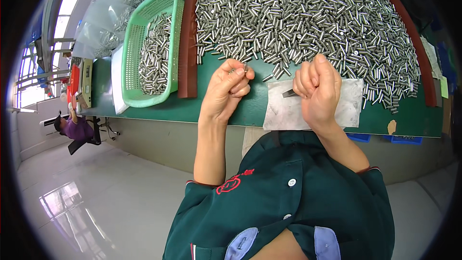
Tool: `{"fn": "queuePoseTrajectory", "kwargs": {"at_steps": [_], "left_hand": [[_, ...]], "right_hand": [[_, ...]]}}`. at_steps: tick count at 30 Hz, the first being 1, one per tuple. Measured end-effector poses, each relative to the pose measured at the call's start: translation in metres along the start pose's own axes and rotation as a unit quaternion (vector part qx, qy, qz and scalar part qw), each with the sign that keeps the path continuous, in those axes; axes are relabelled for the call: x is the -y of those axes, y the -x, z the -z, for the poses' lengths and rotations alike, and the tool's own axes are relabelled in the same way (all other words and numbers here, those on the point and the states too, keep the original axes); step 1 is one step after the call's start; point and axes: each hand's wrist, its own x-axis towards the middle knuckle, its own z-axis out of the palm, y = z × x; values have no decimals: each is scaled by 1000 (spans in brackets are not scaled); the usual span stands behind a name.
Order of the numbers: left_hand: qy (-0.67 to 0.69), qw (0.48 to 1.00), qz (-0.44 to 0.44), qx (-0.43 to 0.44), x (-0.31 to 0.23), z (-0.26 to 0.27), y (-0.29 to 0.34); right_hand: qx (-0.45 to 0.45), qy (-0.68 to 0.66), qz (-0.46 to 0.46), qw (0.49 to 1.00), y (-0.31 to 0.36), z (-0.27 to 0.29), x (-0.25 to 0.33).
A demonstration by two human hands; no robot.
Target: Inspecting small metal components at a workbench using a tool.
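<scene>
A small metal pin (246,68) sits between the thumb and fingertips of my left hand (226,89), raised over the near edge of the table. My right hand (318,89) is closed, its fingers curled around a flat grey metal tool (288,93); only the tool's end sticks out on the left, so its kind is hidden. Beneath that hand lies a smudged white cloth (353,108). Just beyond both hands spreads a big heap of short shiny metal pins (303,19), a few lying loose at its near edge.
Dark red rails (188,62) flank the heap on the green table (260,113). To the left stands a light green basket (127,74) partly filled with pins, beside clear plastic bags (103,24) of parts. A person in purple (79,129) sits farther left. Blue bins (406,139) show below the table edge.
</scene>
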Motion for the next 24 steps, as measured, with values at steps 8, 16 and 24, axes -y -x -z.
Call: {"fn": "queuePoseTrajectory", "kwargs": {"at_steps": [8, 16, 24], "left_hand": [[-13, 1000, -20, -7, 7, 2, -2], [-201, 977, -21, -70, 10, -14, 6], [-646, 736, -201, -34, 39, -37, 16]], "right_hand": [[0, -8, 3, 1000, 0, 0, -1], [-9, -17, -3, 1000, 1, 1, -1], [-13, -34, 33, 999, 0, 6, -1]]}}
